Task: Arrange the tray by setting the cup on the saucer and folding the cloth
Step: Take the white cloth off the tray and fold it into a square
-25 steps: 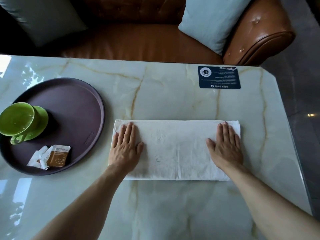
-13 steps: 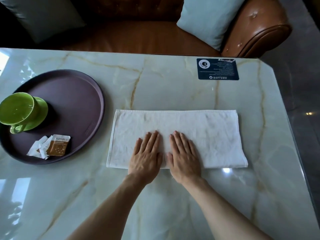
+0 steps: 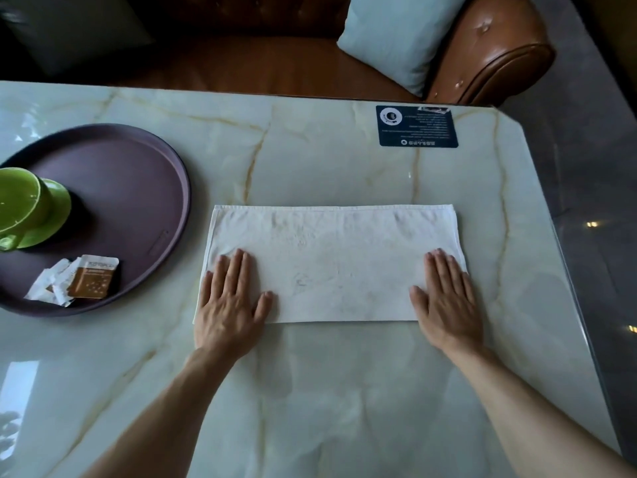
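A white cloth (image 3: pixel 337 263), folded into a long rectangle, lies flat on the marble table (image 3: pixel 310 160). My left hand (image 3: pixel 231 305) presses flat on its near left corner, fingers spread. My right hand (image 3: pixel 448 301) presses flat on its near right corner. Neither hand grips anything. At the left stands a round purple tray (image 3: pixel 138 188). On it a green cup (image 3: pixel 17 198) sits on a green saucer (image 3: pixel 57 208), partly cut off by the left edge of the view.
Small packets (image 3: pixel 79 281), white and brown, lie at the tray's near side. A dark blue card (image 3: pixel 417 125) lies at the table's far right. Beyond the table stands a brown leather sofa (image 3: pixel 499 46) with a pale cushion (image 3: pixel 400 36). The table's right corner is cut off at an angle.
Half a second ago both hands lay side by side on the middle of the cloth's near edge; they have slid apart to its two near corners.
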